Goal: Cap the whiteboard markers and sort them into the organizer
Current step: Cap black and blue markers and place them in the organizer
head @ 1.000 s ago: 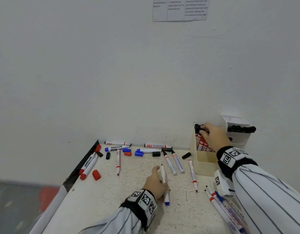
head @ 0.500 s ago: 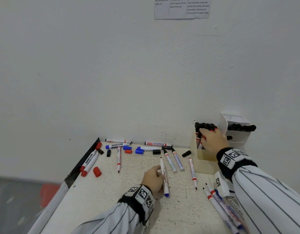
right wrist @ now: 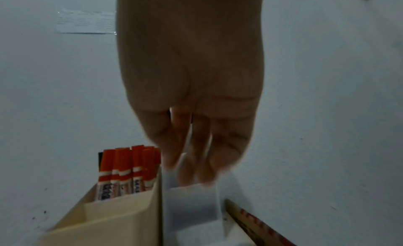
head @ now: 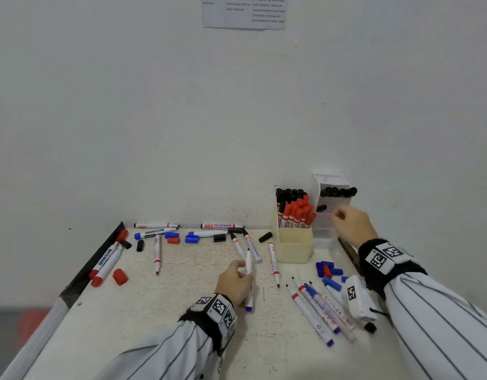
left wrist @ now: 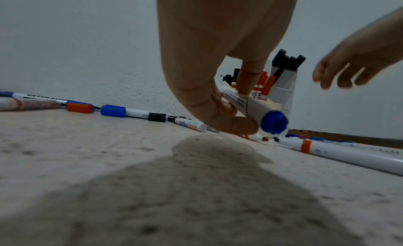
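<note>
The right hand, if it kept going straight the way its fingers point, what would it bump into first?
Probably the white organizer. The right hand hovers empty just in front of it, fingers aimed at its front wall below the black markers. Depth is hard to judge, so the gap is uncertain.

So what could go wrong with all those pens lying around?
The marker in the left hand has no cap on, so its tip could perhaps dry out or mark the table. The beige organizer looks packed with red markers, so squeezing another in might tip it. The loose blue caps near the right hand could roll away.
</note>
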Demonstrator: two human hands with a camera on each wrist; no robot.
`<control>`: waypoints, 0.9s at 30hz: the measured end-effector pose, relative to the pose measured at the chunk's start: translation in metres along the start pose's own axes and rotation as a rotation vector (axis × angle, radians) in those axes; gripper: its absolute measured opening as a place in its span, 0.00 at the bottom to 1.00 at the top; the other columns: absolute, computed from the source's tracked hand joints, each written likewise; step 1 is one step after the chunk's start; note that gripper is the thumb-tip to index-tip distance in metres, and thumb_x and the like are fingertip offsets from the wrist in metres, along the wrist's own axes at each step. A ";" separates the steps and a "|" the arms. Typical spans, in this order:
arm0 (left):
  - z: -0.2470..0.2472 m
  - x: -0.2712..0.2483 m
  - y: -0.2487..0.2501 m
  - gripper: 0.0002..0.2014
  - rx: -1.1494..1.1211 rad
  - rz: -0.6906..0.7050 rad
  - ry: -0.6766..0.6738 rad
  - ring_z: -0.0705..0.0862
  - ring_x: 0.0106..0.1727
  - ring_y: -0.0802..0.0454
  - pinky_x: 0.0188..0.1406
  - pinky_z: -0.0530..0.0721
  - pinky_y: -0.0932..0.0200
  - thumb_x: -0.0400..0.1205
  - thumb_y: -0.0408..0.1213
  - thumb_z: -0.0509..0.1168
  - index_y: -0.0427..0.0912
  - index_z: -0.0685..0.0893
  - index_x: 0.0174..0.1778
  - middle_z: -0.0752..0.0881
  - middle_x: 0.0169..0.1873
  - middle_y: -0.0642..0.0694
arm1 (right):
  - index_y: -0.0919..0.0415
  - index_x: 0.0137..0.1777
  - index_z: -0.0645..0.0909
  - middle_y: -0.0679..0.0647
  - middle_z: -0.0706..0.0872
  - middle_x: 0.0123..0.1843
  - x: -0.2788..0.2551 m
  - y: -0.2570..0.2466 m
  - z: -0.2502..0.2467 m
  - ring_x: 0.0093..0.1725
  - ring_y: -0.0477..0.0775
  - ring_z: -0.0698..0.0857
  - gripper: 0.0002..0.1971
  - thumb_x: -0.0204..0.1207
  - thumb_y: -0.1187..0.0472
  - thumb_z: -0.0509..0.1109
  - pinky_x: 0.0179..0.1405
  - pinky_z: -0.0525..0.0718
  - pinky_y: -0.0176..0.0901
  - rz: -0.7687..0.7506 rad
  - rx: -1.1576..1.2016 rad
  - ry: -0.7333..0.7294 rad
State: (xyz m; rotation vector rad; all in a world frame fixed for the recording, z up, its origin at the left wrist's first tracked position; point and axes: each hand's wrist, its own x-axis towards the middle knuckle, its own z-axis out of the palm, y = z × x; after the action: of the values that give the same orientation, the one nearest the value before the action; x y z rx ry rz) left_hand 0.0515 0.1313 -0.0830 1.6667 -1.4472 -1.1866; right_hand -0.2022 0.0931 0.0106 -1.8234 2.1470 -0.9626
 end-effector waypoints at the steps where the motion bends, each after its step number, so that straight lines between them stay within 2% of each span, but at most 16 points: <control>1: 0.005 -0.002 0.002 0.17 0.008 0.002 -0.006 0.81 0.43 0.50 0.47 0.86 0.52 0.83 0.34 0.59 0.45 0.73 0.68 0.79 0.39 0.50 | 0.64 0.42 0.80 0.61 0.83 0.44 -0.005 0.010 -0.004 0.45 0.58 0.80 0.07 0.78 0.65 0.62 0.37 0.73 0.40 0.061 -0.066 -0.126; 2: 0.010 -0.003 0.005 0.17 0.014 0.006 -0.015 0.82 0.43 0.50 0.46 0.86 0.52 0.83 0.34 0.59 0.45 0.73 0.68 0.79 0.39 0.50 | 0.63 0.47 0.82 0.60 0.83 0.48 -0.011 0.019 -0.006 0.48 0.59 0.81 0.07 0.78 0.64 0.62 0.40 0.76 0.40 0.131 -0.113 -0.280; 4: 0.019 -0.006 0.009 0.17 0.031 0.014 -0.035 0.82 0.42 0.50 0.43 0.87 0.54 0.83 0.34 0.59 0.45 0.72 0.68 0.79 0.39 0.50 | 0.57 0.61 0.80 0.58 0.80 0.61 -0.026 0.033 -0.006 0.56 0.57 0.81 0.13 0.78 0.62 0.63 0.52 0.82 0.43 0.238 -0.181 -0.584; 6: 0.026 -0.008 0.011 0.17 0.047 0.026 -0.044 0.81 0.40 0.51 0.38 0.86 0.57 0.83 0.35 0.59 0.45 0.73 0.68 0.79 0.39 0.50 | 0.51 0.71 0.75 0.57 0.73 0.73 -0.040 0.040 -0.003 0.68 0.57 0.76 0.20 0.79 0.62 0.62 0.66 0.75 0.44 0.198 -0.279 -0.770; 8: 0.031 -0.010 0.012 0.16 0.075 0.042 -0.054 0.80 0.39 0.53 0.35 0.84 0.61 0.83 0.35 0.60 0.45 0.73 0.67 0.79 0.38 0.51 | 0.48 0.76 0.70 0.53 0.66 0.79 -0.051 0.043 0.006 0.76 0.54 0.67 0.23 0.81 0.61 0.59 0.74 0.64 0.42 0.116 -0.382 -0.853; 10: 0.033 -0.011 0.011 0.15 0.094 0.054 -0.061 0.80 0.41 0.52 0.35 0.83 0.62 0.83 0.36 0.60 0.45 0.74 0.66 0.78 0.38 0.51 | 0.49 0.77 0.68 0.53 0.65 0.80 -0.055 0.047 0.021 0.78 0.54 0.65 0.23 0.82 0.60 0.58 0.75 0.61 0.40 0.078 -0.406 -0.842; 12: 0.033 -0.012 0.011 0.14 0.100 0.056 -0.063 0.81 0.43 0.51 0.37 0.84 0.60 0.83 0.36 0.60 0.44 0.74 0.65 0.78 0.37 0.51 | 0.52 0.75 0.70 0.55 0.67 0.78 -0.054 0.051 0.036 0.75 0.56 0.68 0.21 0.83 0.59 0.57 0.73 0.63 0.40 0.054 -0.397 -0.740; 14: 0.032 -0.012 0.012 0.14 0.106 0.050 -0.061 0.81 0.44 0.50 0.43 0.86 0.55 0.83 0.36 0.60 0.45 0.74 0.64 0.78 0.37 0.51 | 0.49 0.75 0.70 0.55 0.68 0.76 -0.052 0.052 0.049 0.72 0.59 0.68 0.21 0.83 0.59 0.56 0.74 0.63 0.43 0.028 -0.370 -0.649; 17: 0.031 -0.009 0.010 0.14 0.126 0.048 -0.045 0.82 0.44 0.51 0.49 0.86 0.54 0.82 0.36 0.60 0.46 0.75 0.64 0.79 0.37 0.51 | 0.47 0.77 0.66 0.53 0.63 0.77 -0.048 0.048 0.061 0.74 0.59 0.63 0.22 0.82 0.57 0.55 0.75 0.64 0.50 0.026 -0.409 -0.665; 22: 0.032 -0.004 0.008 0.14 0.144 0.067 -0.027 0.80 0.43 0.53 0.41 0.77 0.63 0.82 0.36 0.60 0.46 0.76 0.63 0.80 0.39 0.51 | 0.51 0.74 0.71 0.57 0.66 0.74 -0.043 0.041 0.076 0.72 0.59 0.67 0.21 0.81 0.53 0.57 0.72 0.70 0.53 0.088 -0.470 -0.598; 27: 0.034 -0.003 0.005 0.12 0.142 0.082 -0.035 0.81 0.45 0.51 0.41 0.76 0.61 0.82 0.38 0.59 0.44 0.75 0.62 0.83 0.45 0.45 | 0.55 0.73 0.72 0.57 0.68 0.72 -0.041 0.038 0.083 0.71 0.59 0.68 0.21 0.80 0.54 0.59 0.70 0.71 0.53 0.155 -0.558 -0.570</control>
State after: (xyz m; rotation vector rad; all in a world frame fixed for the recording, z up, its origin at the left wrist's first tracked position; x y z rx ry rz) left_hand 0.0187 0.1363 -0.0915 1.6701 -1.6394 -1.0949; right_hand -0.1814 0.1028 -0.0866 -1.7930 2.2354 0.2166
